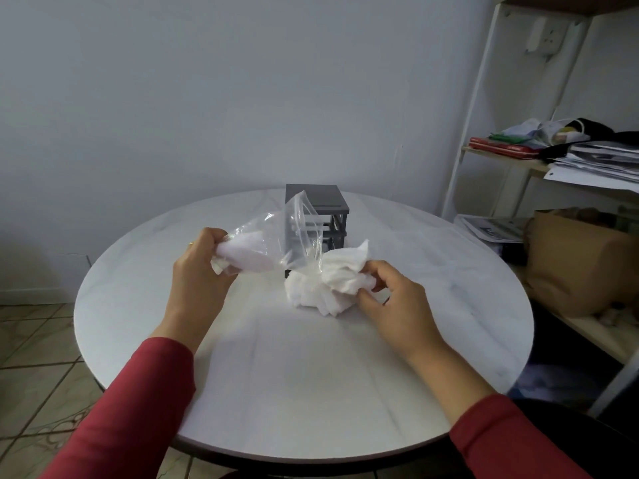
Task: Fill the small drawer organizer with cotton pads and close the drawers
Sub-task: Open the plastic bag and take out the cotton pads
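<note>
A small dark grey drawer organizer [325, 205] stands on the far middle of the round white table [304, 375]. In front of it, my left hand [200, 267] grips the closed end of a clear plastic bag [276, 236], which is lifted and still holds some white cotton pads. A heap of white cotton pads [328, 285] lies on the table at the bag's mouth. My right hand [390, 299] holds the right side of that heap with curled fingers. The bag partly hides the organizer's drawers.
A white shelf unit [484, 115] stands at the right with stacked papers [601, 160] and a brown paper bag [581, 261]. A plain wall rises behind the table. Tiled floor [41, 368] shows at the left.
</note>
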